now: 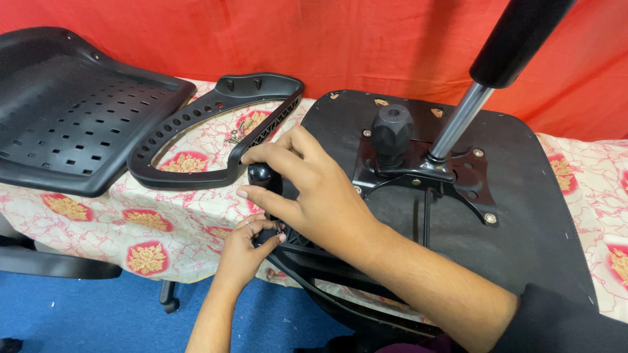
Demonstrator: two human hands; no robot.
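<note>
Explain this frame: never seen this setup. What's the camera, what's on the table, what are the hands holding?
One picture, from a camera worn on the person's head, looking down. No machine: two bare hands. The right hand grips a black knobbed lever at the edge of an upturned chair seat; the left hand pinches something small just below it, too hidden to identify. The seat carries a metal plate and a gas cylinder. Also on the patterned tablecloth: a black armrest, loose screws and a perforated backrest.

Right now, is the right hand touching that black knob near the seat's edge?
Touching. The head view shows the right hand with its fingers wrapped around the black knob, thumb pressed under it; no gap shows.
</note>
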